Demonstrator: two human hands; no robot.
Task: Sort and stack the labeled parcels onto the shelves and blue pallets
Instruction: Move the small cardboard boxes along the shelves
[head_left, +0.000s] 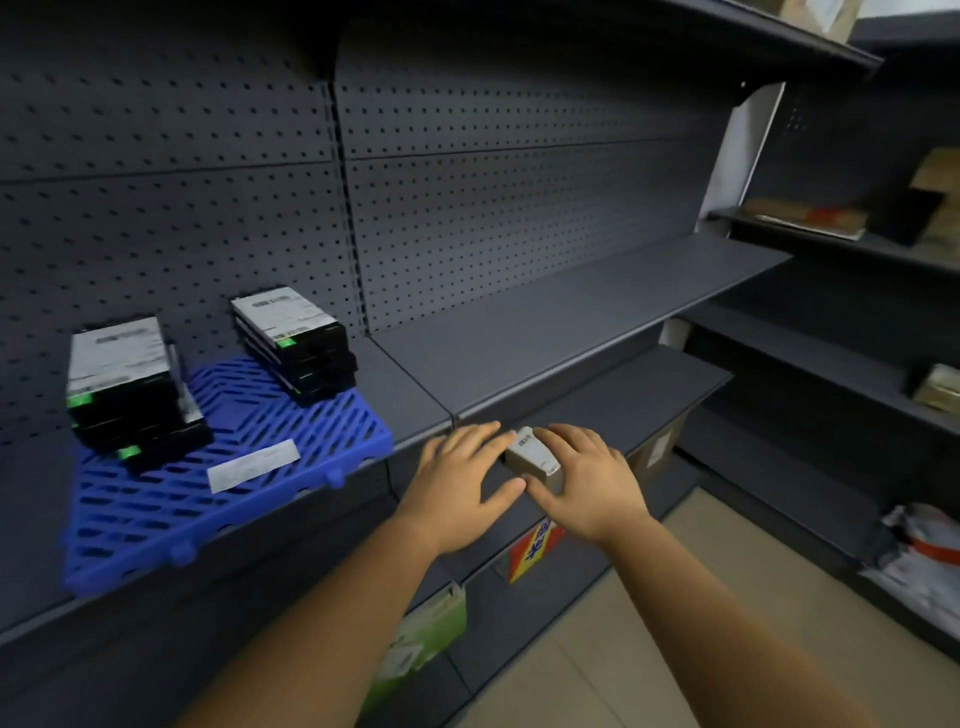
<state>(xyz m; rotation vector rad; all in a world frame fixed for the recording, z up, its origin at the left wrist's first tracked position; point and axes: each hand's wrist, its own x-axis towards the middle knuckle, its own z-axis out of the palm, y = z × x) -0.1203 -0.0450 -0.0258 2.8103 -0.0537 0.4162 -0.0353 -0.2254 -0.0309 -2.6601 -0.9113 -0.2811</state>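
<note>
Hands meet low in the middle of the frame, with a small box (534, 457) between them at the shelf (571, 322) edge. Its long side points up and left. The right hand (587, 480) curls around it. The left hand (465, 475) touches it with nearly straight fingers. The blue pallet (171, 509) lies to the left.

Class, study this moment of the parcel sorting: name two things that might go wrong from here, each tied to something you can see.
1. The small cardboard parcel sits between the left hand and right hand out past the shelf edge, apparently held lightly; it might slip and fall.
2. The left stack of black parcels on the blue pallet looks uneven; a nudge might topple it.
</note>
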